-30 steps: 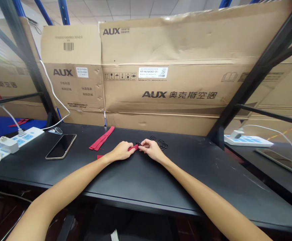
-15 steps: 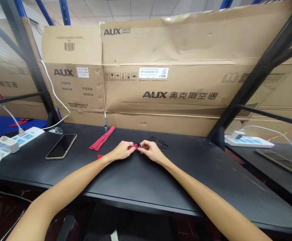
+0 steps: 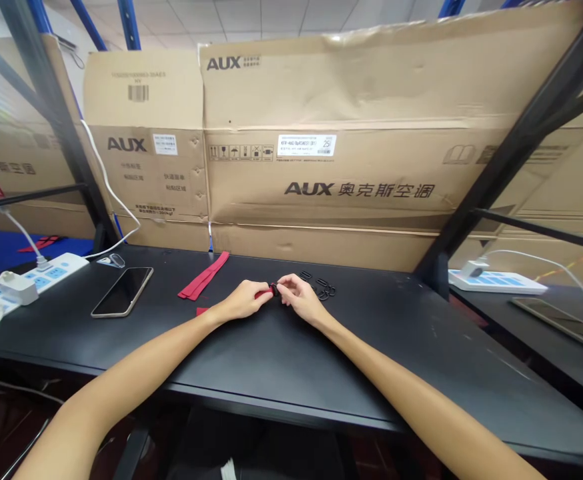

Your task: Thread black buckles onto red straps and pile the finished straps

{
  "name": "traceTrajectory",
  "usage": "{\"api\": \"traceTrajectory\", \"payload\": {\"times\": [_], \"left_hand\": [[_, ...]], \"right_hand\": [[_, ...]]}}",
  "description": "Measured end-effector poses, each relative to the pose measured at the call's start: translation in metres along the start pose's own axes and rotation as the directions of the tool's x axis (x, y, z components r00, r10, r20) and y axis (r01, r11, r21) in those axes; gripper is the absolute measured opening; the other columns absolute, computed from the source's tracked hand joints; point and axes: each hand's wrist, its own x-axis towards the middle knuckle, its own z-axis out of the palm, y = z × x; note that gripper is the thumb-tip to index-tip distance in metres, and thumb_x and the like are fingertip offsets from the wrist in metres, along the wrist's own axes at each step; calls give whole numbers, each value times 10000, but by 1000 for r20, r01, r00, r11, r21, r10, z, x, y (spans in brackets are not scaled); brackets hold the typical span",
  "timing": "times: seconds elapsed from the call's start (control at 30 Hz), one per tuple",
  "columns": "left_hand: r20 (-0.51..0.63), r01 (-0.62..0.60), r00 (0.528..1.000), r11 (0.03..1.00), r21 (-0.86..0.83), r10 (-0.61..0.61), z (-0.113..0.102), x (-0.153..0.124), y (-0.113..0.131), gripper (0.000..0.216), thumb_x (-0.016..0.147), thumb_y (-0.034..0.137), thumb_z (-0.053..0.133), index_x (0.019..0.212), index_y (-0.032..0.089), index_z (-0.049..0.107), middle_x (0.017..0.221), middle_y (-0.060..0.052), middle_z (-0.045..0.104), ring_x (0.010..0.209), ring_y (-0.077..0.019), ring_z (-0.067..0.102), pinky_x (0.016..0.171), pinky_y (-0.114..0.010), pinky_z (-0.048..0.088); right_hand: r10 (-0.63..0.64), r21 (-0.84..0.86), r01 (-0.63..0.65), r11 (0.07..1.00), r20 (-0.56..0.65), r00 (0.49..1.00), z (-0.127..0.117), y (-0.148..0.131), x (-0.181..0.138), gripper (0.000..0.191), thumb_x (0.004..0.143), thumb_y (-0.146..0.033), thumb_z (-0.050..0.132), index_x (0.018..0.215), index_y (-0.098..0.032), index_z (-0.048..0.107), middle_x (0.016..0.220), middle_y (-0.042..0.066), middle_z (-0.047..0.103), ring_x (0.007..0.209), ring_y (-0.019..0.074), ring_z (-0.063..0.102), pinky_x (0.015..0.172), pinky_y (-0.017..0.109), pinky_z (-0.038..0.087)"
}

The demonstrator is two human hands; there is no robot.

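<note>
My left hand (image 3: 244,300) is closed on a red strap (image 3: 265,292), whose other end shows below the wrist. At the strap's tip sits a small black buckle (image 3: 274,289), partly covered by fingers. My right hand (image 3: 299,298) pinches the buckle from the other side, thumb and forefinger together. Just beyond the right hand lie several black buckles and rings (image 3: 324,287) on the table. To the left of my hands, red straps (image 3: 204,275) lie slantwise, overlapping each other.
On the black table (image 3: 251,373) a phone (image 3: 123,292) lies at the left, near a white power strip (image 3: 56,272) with cables. Cardboard panels (image 3: 321,220) stand along the back edge. Black metal frame posts (image 3: 501,153) rise at both sides.
The red strap shows less between my hands now, and the buckle has shifted slightly left towards my left fingertips. My right fingers have lifted a little.
</note>
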Motion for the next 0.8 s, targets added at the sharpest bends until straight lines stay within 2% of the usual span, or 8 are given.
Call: {"api": "traceTrajectory", "payload": {"times": [0.17,0.3,0.4,0.53,0.67,0.8], "left_hand": [[45,-18,999,999,-31,20,0,-1,2,228,872,278,453,803,152,630,676,17,597,597,-97,483,616,-202,355],[69,-28,997,998,-59,32,-2,0,3,234,876,279,443,832,164,642,728,6,628,647,-108,524,659,-200,376],[63,-6,998,998,-65,10,-5,0,6,250,884,280,430,822,163,643,742,-3,637,660,-114,538,672,-204,383],[80,35,996,997,-66,-30,-6,0,10,256,884,288,431,806,161,640,723,-7,636,637,-115,535,655,-205,385],[72,11,997,996,-86,-5,-5,-1,8,253,880,297,439,797,166,639,734,-3,642,648,-112,545,658,-202,390],[70,24,997,998,-65,-19,-4,-1,4,243,872,282,446,771,163,633,702,2,629,631,-106,534,647,-201,386]], "right_hand": [[29,36,-33,999,87,996,-1,2,1,317,795,-476,576,869,-168,579,713,8,581,593,115,518,590,269,453],[46,133,-54,990,62,997,-2,1,0,382,747,-467,638,982,-175,566,777,13,594,605,112,537,591,273,464],[68,138,-75,988,54,996,-3,1,1,407,761,-484,614,1023,-175,572,792,23,601,619,118,542,591,273,463],[96,90,-102,991,74,993,-6,1,2,405,791,-507,558,996,-160,601,762,38,600,637,131,540,593,274,460],[89,68,-93,993,70,994,-8,0,2,367,749,-499,606,888,-159,609,711,15,582,581,111,489,572,264,436],[87,29,-91,995,117,989,-6,-2,0,344,741,-499,618,813,-162,607,668,-6,564,578,107,480,582,256,425]]}}
